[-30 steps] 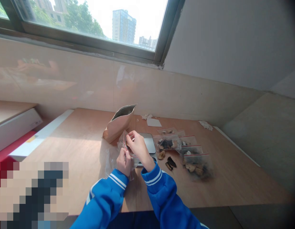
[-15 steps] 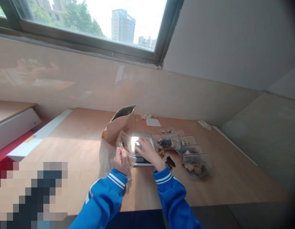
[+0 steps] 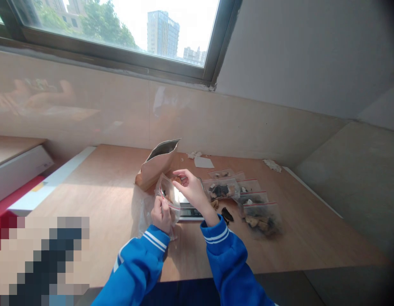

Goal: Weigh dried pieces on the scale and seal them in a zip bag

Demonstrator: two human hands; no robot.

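Note:
My left hand (image 3: 161, 216) pinches the edge of a clear zip bag (image 3: 167, 187), whose mouth stands open and which has a few small pieces inside. My right hand (image 3: 190, 189) is over the flat digital scale (image 3: 191, 214), close to the bag's mouth. Between its thumb and fingers is a brown dried slice (image 3: 177, 180), partly hidden. Dark dried pieces (image 3: 227, 215) and a tan piece (image 3: 215, 205) lie on the table just right of the scale.
An open brown paper bag (image 3: 158, 163) stands behind the zip bag. To the right lie several filled zip bags (image 3: 262, 221). White paper (image 3: 204, 162) and crumpled tissue (image 3: 272, 165) are near the wall. A crumpled clear plastic bag (image 3: 141, 210) lies left of my left hand.
My right hand has risen from the scale's plate and come toward the zip bag, with a brown slice now showing at its fingers. My left hand has stayed on the bag.

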